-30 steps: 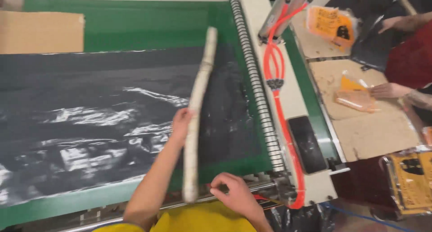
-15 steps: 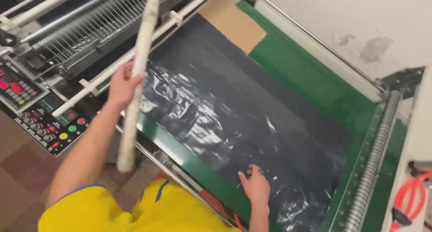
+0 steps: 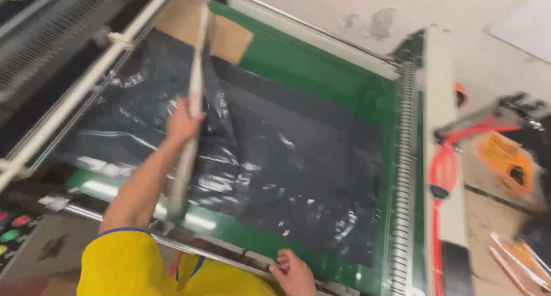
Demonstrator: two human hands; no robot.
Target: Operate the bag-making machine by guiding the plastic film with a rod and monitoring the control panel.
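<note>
Left hand point(image 3: 182, 123) clamped around the middle of a long pale cardboard tube point(image 3: 190, 109), held slantwise over the black plastic sheet point(image 3: 270, 158) spread on the green machine bed point(image 3: 321, 72); right hand point(image 3: 294, 272) rests fingers spread, holding nothing, on the bed's near edge beside the sheet's corner. Tube looks light and stiff, best gripped mid-length for balance; sheet looks thin, limp, slippery, prone to wrinkling. Against half a second earlier, the tube has swung from over the control panel side to above the sheet, while the right hand has stayed at the edge.
</note>
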